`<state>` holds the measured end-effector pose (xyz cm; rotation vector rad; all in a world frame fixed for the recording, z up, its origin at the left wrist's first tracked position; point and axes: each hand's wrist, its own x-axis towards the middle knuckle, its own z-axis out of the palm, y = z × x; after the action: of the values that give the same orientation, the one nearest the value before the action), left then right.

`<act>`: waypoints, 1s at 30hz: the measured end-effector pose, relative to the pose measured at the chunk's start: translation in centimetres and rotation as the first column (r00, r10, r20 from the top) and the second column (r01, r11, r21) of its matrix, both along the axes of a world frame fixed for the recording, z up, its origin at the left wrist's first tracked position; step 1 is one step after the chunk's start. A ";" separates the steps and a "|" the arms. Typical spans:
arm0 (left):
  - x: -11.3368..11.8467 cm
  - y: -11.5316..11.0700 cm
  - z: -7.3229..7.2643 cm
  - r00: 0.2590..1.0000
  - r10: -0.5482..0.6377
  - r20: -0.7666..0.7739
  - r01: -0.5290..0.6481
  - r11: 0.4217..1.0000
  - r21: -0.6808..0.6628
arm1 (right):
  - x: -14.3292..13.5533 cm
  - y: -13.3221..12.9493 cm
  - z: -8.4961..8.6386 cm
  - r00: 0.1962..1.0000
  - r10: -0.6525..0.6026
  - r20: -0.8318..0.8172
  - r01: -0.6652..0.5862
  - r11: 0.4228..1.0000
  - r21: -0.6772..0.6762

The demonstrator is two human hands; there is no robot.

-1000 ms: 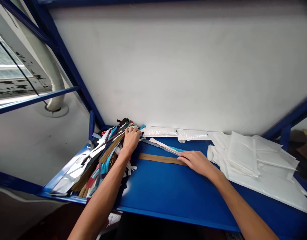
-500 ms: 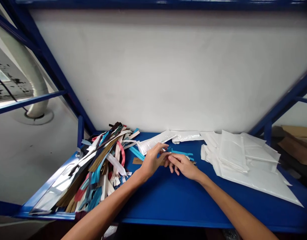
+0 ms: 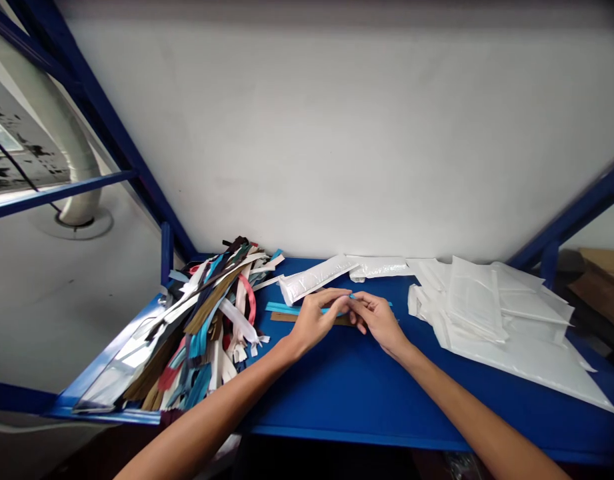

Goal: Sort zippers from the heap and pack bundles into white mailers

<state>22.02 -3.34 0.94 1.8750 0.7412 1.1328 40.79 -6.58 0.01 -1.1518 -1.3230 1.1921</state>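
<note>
Turquoise zipper strip (image 3: 281, 308) runs lengthwise nine to three o'clock, its middle pinched by both hands (image 3: 313, 321), fingers curled nearly closed; brown strip (image 3: 283, 317) lies parallel, toward six o'clock.

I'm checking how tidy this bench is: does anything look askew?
Two things. The left white packet lies slanted, its right end nearer the back panel, while the neighbouring packet lies roughly along that panel. The zippers on the left also look messy: strips cross and ends point different ways.
</note>
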 end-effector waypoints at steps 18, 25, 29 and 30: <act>-4.0 4.1 1.3 0.956 0.193 -0.223 -0.146 0.966 0.211 | 3.0 0.8 0.6 0.826 -0.182 0.533 -0.008 0.942 0.334; 0.0 1.0 -1.5 0.919 -0.039 -0.392 0.110 0.981 0.160 | -0.6 -0.8 -0.6 0.765 -0.168 0.621 -0.187 0.866 0.464; -1.9 2.8 -0.7 0.936 0.221 -0.274 -0.128 0.939 0.321 | 0.8 -0.1 -0.1 0.623 -0.240 0.745 -0.185 0.880 0.438; -3.0 3.5 -0.2 0.928 0.311 -0.204 -0.229 0.911 0.343 | 1.7 0.2 0.3 0.577 -0.276 0.769 -0.160 0.884 0.438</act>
<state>19.06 0.17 0.76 2.2689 1.0446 1.2541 42.51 -6.37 0.29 -1.4152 -2.1006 0.1493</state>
